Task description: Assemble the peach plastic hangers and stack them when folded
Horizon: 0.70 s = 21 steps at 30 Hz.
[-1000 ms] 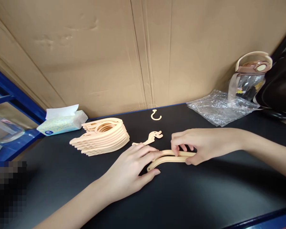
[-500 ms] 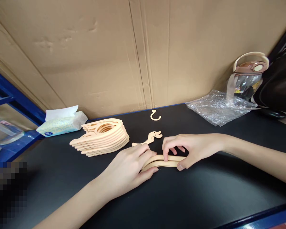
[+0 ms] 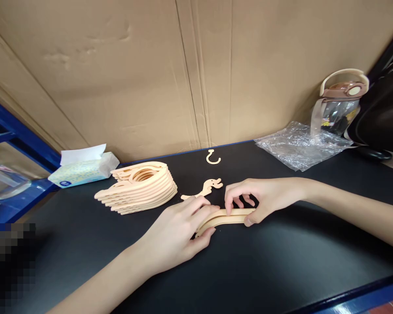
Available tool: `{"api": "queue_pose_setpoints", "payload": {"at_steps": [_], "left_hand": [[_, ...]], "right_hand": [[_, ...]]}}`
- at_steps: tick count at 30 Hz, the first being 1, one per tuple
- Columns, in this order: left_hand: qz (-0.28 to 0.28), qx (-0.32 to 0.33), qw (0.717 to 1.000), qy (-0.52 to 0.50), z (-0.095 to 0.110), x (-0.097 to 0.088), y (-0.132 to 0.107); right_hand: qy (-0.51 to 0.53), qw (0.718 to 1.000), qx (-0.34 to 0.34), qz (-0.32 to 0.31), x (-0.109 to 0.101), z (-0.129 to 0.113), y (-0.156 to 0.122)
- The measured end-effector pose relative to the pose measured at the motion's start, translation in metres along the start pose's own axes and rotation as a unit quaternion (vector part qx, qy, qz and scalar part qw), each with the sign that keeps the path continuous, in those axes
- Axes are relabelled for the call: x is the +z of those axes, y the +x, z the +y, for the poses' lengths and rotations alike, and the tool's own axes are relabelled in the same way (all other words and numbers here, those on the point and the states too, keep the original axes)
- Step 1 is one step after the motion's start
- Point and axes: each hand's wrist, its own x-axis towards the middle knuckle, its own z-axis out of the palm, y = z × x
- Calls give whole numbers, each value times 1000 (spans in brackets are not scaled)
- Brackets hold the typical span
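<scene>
Two curved cream plastic hanger arms (image 3: 234, 216) lie side by side between my hands, just above or on the table; which, I cannot tell. My left hand (image 3: 186, 226) grips their left end, fingers over the far side and thumb along the near side. At the right end, my right hand (image 3: 258, 200) pinches them between forefinger and thumb, with its other fingers curled. A narrow gap runs between the arms toward the left. Just behind lies a flat animal-shaped cream piece (image 3: 209, 186), partly covered by my left hand. Farther back is a loose cream hook (image 3: 212, 158).
A stack of similar cream hanger parts (image 3: 144, 189) stands left of my hands. A tissue pack (image 3: 85, 168) sits behind it. Clear plastic wrap (image 3: 301, 146) and a handled bottle (image 3: 340, 109) are at the back right. Cardboard (image 3: 134, 78) rises behind the black table (image 3: 249, 274).
The right end of the hanger arms has come up slightly along with my right hand. The arms sit closer together there. My left hand keeps its hold.
</scene>
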Motion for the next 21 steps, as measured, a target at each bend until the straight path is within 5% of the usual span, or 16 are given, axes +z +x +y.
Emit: {"api": "queue_pose_setpoints", "payload": {"at_steps": [5,8,11,21], "left_hand": [[30,-17,999,-20,-2,6,-2],[38,-31,999,-14,-3,9,-2],[42,-39,998,-7,-4,10,-1],[44,-31,998,13,-6,9,2]], "right_hand": [[38,999,-7,25,-3,4,1],[12,985,0,170,-6,11,4],[-145,941,4,306,-9,26,9],[-299,917,20,264,-9,53,20]]}}
